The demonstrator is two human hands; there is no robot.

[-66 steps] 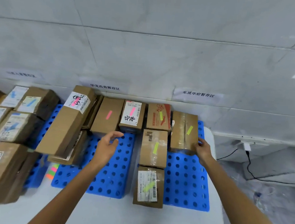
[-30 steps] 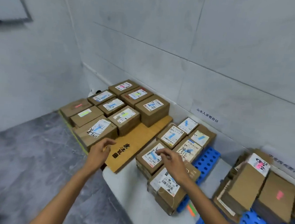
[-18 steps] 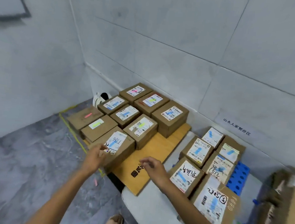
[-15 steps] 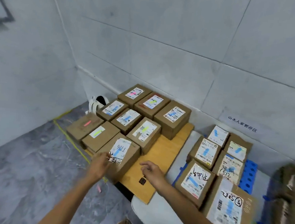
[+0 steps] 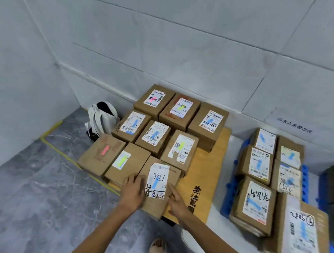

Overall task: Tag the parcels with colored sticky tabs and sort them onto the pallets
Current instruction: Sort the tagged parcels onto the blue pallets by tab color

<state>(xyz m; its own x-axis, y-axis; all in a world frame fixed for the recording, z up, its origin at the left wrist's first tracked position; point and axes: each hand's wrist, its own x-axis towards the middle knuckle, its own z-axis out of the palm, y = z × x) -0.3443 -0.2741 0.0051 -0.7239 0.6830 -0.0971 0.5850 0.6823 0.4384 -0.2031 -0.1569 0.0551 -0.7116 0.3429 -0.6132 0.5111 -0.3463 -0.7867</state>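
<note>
The parcel marked 7786 sits at the near right corner of a three-by-three block of cardboard boxes on a wooden board, with a blue tab stuck across its white label. The left hand lies against the parcel's left edge, fingers fairly straight and reaching onto the top beside the label. The right hand lies along the right edge, fingers stretched out toward the far side. Neither hand is curled round the box — both lie flat against its flanks, though motion blur hides the fingertips.

The parcel is hemmed in on two sides. A green-tabbed box touches its left side, just where the left hand comes in, and a yellow-tabbed box stands close behind it. Further left along the front row is a pink-tabbed box. On the right there is only bare board printed with black characters.

A white backpack leans in the corner beside the block, and a yellow tape line runs across the grey floor. Well to the right, a blue pallet on a white platform carries a stack of blue-tabbed parcels — a paper sign hangs on the wall above them. A sandalled foot shows at the bottom edge.
</note>
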